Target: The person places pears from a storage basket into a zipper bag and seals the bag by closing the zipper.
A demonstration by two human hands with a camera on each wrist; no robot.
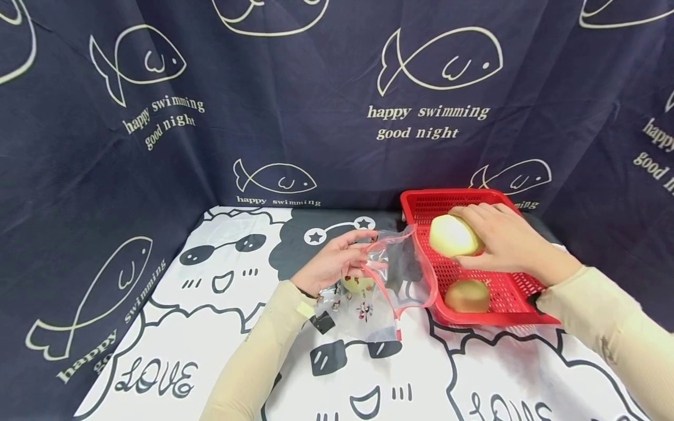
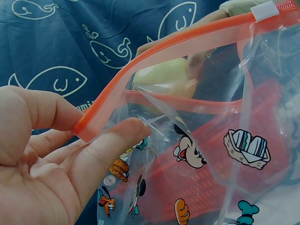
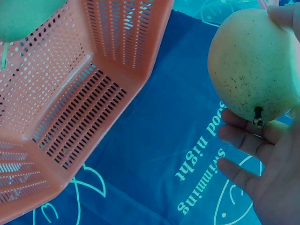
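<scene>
One clear zip bag has its red mouth rim pinched by the left hand, and one yellowish fruit shows through it. One pale fruit sits between the fingers and thumb of the right hand, properly gripped, over one red basket near the surface's far right corner. One brownish fruit lies at the basket's near left corner.

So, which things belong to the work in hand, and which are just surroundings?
In the work:
clear bag, held by the left hand
pale fruit, held by the right hand
red basket
brownish fruit in it

Surroundings:
fish curtain
cartoon cloth
</scene>
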